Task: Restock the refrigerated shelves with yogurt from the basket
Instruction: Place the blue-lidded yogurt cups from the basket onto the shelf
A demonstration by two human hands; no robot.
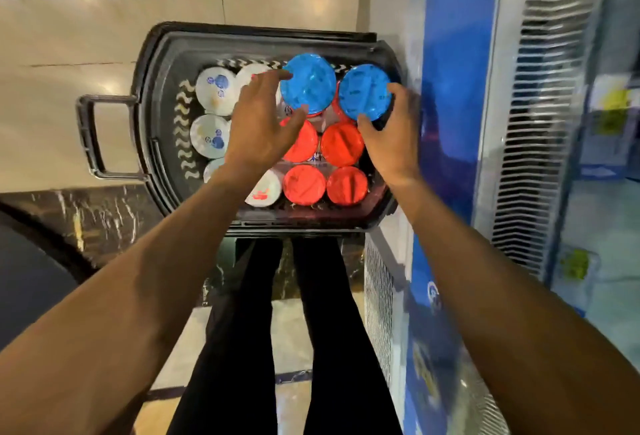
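A black plastic basket (pixel 152 88) stands on the floor in front of my legs, packed with yogurt tubs. Two blue-lidded tubs sit high at its far right. My left hand (pixel 258 129) curls its thumb and fingers round the left blue-lidded tub (pixel 308 82). My right hand (pixel 391 136) grips the right blue-lidded tub (pixel 363 91) the same way. Several red-lidded tubs (pixel 343 145) fill the basket's near right. White-lidded tubs (pixel 216 89) line its left side, partly hidden by my left forearm.
The basket's handle (pixel 90 136) sticks out to the left over beige and dark marble floor tiles. The refrigerated cabinet (pixel 450 105) with blue trim and a white vent grille (pixel 540 122) stands close on the right. My legs in black trousers (pixel 263 330) are below the basket.
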